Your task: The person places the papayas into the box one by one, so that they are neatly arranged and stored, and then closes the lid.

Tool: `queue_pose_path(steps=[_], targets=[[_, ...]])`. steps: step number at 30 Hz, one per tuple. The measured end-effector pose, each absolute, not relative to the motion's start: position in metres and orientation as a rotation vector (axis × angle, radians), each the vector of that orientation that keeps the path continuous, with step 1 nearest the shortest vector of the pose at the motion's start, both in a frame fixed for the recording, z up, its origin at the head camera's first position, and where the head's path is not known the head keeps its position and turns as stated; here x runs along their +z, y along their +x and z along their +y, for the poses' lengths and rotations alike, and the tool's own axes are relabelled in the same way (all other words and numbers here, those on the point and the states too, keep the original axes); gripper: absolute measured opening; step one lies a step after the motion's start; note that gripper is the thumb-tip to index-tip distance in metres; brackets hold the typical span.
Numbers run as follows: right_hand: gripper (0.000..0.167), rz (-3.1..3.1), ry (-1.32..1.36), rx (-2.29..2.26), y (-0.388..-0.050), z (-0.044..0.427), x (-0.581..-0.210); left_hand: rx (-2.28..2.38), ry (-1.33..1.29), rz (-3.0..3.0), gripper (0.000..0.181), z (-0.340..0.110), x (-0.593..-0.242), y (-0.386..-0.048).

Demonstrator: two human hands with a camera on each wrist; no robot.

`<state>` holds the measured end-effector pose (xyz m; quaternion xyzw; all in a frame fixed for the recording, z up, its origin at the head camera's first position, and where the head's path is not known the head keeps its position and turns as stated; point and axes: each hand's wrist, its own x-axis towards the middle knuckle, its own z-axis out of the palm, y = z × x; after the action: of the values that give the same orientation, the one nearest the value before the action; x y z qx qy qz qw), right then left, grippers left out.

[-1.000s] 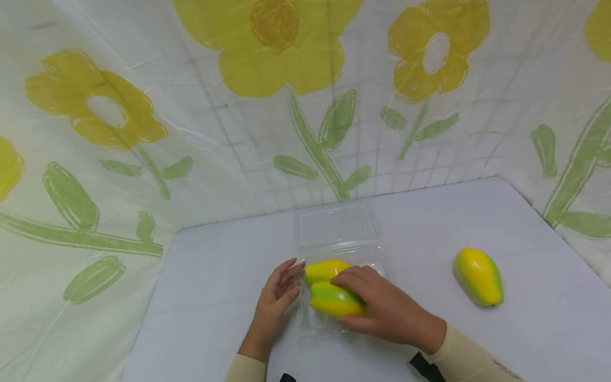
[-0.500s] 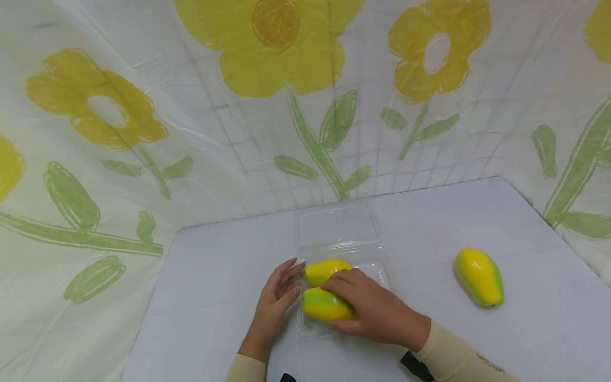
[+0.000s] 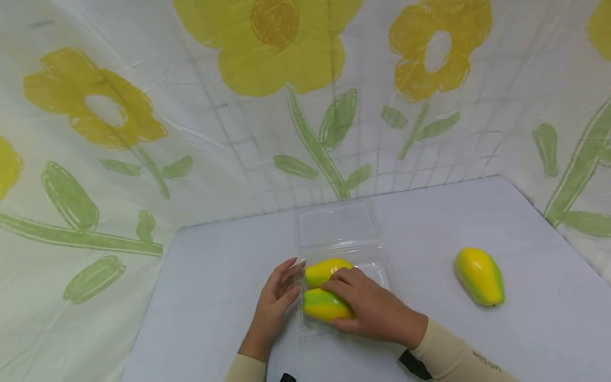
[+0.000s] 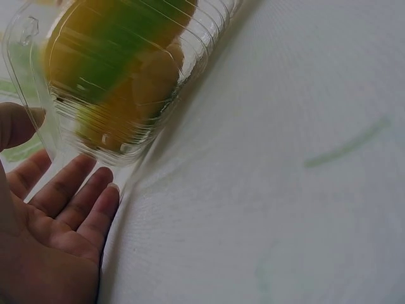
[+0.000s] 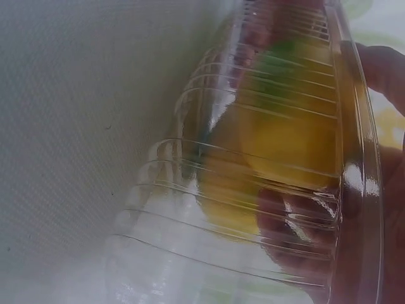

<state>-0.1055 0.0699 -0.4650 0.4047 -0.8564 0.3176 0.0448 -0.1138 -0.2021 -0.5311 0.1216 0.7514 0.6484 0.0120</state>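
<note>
A clear plastic clamshell box lies with its lid folded back on the table. Inside its left part are two glossy yellow-and-green papayas, a far one and a near one. My right hand reaches in over the rim and grips the near papaya by its right end, fingers above and thumb in front. Seen through the ribbed wall in the right wrist view, a papaya looks blurred. My left hand stands at the box's left side, fingers loosely extended, the tips by the rim.
A third papaya lies on the white table, right of the box. Behind the table's back edge hangs a sheet printed with yellow flowers. A black strap shows beside the right sleeve.
Over the second, my right hand has moved the near papaya slightly left and toward me, down into the box. The left hand and the other papayas stay put.
</note>
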Motion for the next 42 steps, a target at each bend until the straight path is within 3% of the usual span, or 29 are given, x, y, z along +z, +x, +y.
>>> queue_pose_path(steps=[18, 26, 42], targets=[[0.058, -2.674, 1.242, 0.903, -0.105, 0.076, -0.461, 2.029, 0.393, 2.325, 0.059, -0.202, -0.531, -0.114], [0.038, -2.687, 1.249, 0.994, -0.107, 0.083, -0.460, 2.023, 0.386, 2.335, 0.059, -0.203, -0.529, -0.114], [0.032, -2.774, 1.267, 1.077, -0.108, 0.086, -0.464, 2.031, 0.390, 2.333, 0.059, -0.203, -0.532, -0.114]])
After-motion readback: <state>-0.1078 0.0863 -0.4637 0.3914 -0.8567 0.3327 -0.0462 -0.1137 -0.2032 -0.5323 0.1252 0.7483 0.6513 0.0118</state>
